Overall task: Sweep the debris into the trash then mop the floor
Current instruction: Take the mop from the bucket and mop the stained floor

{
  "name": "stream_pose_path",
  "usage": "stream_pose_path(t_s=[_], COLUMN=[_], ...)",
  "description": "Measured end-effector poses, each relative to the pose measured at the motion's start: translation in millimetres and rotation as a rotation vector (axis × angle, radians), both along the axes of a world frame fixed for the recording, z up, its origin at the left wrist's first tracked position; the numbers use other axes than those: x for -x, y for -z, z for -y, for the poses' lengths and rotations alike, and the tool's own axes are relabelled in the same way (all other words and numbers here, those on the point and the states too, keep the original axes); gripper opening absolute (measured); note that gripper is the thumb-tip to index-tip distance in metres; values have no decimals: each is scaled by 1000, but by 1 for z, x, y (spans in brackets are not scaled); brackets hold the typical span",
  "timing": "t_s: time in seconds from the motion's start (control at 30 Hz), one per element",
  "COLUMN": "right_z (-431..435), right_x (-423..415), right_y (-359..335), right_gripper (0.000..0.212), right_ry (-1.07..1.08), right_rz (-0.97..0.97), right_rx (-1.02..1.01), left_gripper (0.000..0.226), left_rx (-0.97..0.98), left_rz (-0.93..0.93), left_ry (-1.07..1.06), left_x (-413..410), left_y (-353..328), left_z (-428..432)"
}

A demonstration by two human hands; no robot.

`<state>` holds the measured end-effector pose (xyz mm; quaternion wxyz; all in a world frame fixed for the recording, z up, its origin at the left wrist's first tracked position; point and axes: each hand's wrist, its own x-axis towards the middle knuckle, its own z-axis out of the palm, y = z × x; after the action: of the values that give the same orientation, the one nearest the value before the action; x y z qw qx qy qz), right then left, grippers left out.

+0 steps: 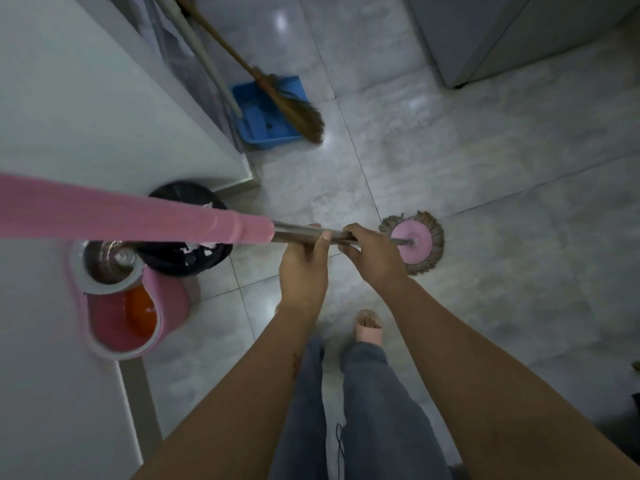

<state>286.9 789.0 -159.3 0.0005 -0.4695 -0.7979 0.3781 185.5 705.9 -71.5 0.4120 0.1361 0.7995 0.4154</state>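
Gripping the long mop with the pink foam sleeve and bare steel shaft, both hands are curling tightly round the metal part. The left hand is wrapping it just below the pink sleeve, thumb lying along the top, and the right hand is clasping it just beside, nearer the head, the two almost touching. The round mop head, a pink disc ringed with grey-brown strands, is resting flat on the pale grey tiled floor, close to a tile joint. To the left, the round black-lined trash bin is sitting at the corner of a white wall, partly hidden behind the mop handle, and the pink spin bucket with a steel wringer basket is standing just beside it. Farther off, the straw broom on a brown stick is leaning with its bristles lying over the blue plastic dustpan. Grey trouser legs and a foot in a pale slipper are showing below the hands.
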Motion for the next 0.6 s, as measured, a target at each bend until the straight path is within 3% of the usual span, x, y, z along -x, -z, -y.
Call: stream_pose_path(t_s=[0.2,0.47,0.6], right_z=[-3,32,72], right_x=[1,33,80], right_y=[-53,-128,-163], right_gripper=[28,28,22], right_ry=[-167,-254,-358], right_rz=[23,-129,-268], right_rx=[-5,161,107], left_gripper=[13,23,29], left_rx=[-123,-302,-359], left_rz=[-83,-219,-275], left_ry=[-36,-63,-189], left_x=[6,42,83], left_y=[-48,-150,-191], left_z=[10,51,96])
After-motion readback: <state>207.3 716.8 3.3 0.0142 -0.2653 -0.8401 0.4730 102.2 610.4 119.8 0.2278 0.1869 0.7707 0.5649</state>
